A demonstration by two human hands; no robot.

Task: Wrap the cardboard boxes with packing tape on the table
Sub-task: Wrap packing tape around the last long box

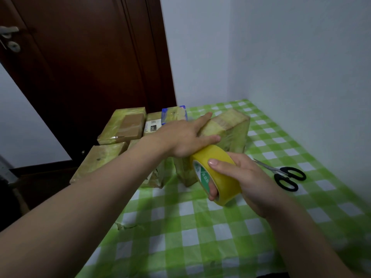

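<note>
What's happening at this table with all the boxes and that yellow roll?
A person is taping up cardboard boxes. Their left hand presses down on the box in front, while the right hand grips the yellow tape roll right by it. Other taped boxes sit to the left; scissors lie on the checked tablecloth.

tape roll (pixel 217 173) yellow | tablecloth (pixel 200 237) green-white check | scissors (pixel 289 176) black handles | door (pixel 90 67) dark red-brown

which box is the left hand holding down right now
The box standing alone on the checked cloth, nearest the scissors: the left hand lies on its top. The other boxes sit clustered beside the door.
</note>
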